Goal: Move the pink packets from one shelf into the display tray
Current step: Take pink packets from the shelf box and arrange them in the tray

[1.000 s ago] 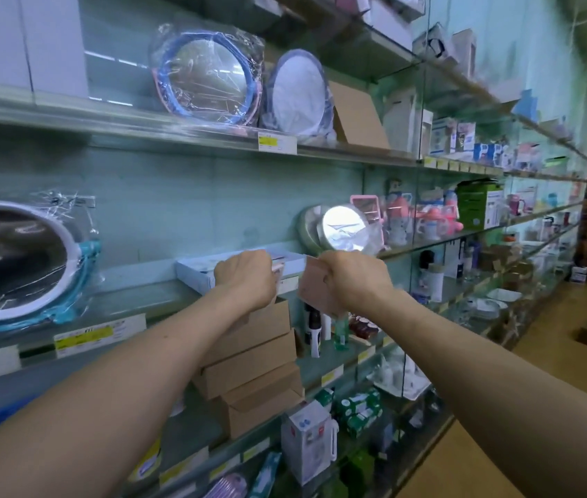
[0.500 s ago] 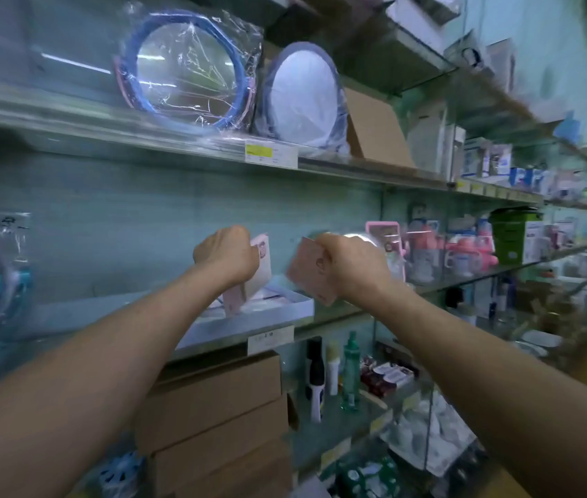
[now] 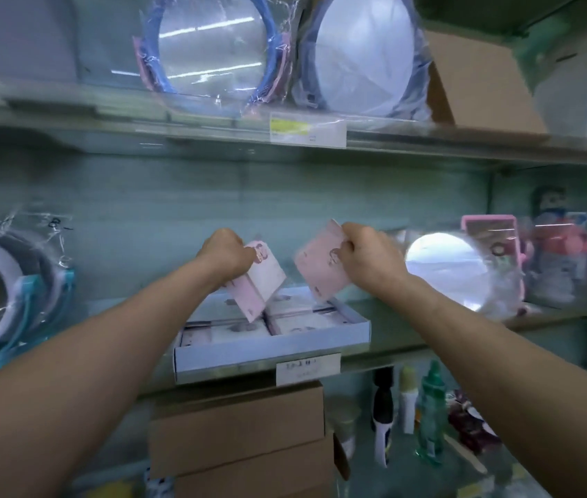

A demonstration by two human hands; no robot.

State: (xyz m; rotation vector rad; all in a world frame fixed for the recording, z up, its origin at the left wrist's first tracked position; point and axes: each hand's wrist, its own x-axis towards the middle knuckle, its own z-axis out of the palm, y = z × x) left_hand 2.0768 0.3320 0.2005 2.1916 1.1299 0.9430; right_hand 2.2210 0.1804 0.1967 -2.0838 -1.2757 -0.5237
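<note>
Head cam: we hold one pink packet per hand. L hand [image 3: 225, 251] curls round the left packet [image 3: 262, 286], R hand [image 3: 367, 260] pinches the right packet [image 3: 317, 269] by its top edge. Both hang tilted, corner-down, just above the tray [image 3: 270, 358] on the shelf [image 3: 414, 341], prob. angled to slot in beside the flat packets [image 3: 304, 322] inside.

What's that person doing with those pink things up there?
A person is filling up a shop shelf. Their left hand grips one pink packet and their right hand grips another pink packet. Both are held tilted just above the white display tray. The tray sits on the shelf and already has flat packets lying in it. Neither held packet is in the tray yet.
</note>
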